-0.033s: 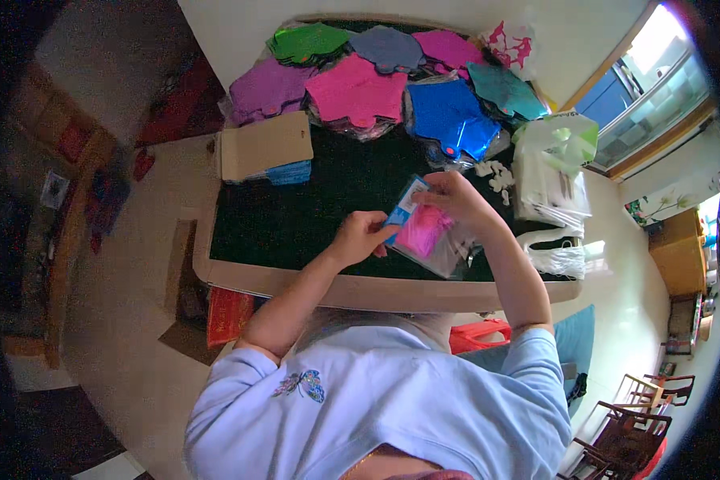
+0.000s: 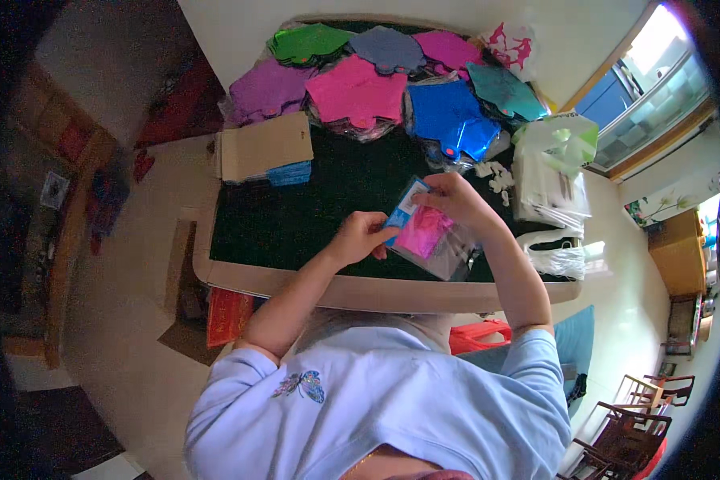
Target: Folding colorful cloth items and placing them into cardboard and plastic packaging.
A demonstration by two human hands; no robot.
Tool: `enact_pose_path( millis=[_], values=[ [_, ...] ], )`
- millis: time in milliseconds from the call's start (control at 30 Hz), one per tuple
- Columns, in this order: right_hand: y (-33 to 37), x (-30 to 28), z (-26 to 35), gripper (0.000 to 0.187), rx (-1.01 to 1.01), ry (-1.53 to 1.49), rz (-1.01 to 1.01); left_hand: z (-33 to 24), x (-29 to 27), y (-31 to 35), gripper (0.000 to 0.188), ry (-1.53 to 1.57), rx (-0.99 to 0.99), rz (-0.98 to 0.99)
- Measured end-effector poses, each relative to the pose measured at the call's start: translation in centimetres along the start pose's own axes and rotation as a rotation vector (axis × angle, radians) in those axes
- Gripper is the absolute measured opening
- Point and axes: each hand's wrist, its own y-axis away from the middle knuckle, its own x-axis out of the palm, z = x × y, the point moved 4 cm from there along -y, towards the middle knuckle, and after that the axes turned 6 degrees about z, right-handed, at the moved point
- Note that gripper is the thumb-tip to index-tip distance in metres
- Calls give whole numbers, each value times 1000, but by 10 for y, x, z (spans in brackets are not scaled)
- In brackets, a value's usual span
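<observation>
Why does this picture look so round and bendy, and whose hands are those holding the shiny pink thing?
The picture comes from a small camera worn on a person's head, looking down. Its very wide lens bends straight edges, so the room looks round. There is no machine here, just a person in a light blue shirt working with bare hands.

The left hand and the right hand together hold a clear plastic bag with a shiny pink piece inside and a blue card at its top.

They work over a table with a dark green top. At its far side lie piles of shiny shapes: green, purple, pink and blue. A stack of brown cards lies on the left, and white plastic bags on the right.
</observation>
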Motion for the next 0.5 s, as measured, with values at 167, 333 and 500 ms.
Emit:
enact_pose_path(
  millis=[167,333,500],
  values=[
    [4,7,9,14,-82,47,19,-5,7,0,16,-41,-24,50],
    [8,8,25,15,-74,43,32,9,9,3,13,63,-182,230],
    [2,3,10,21,-55,111,41,11,10,6,14,207,-209,344]
  ],
)
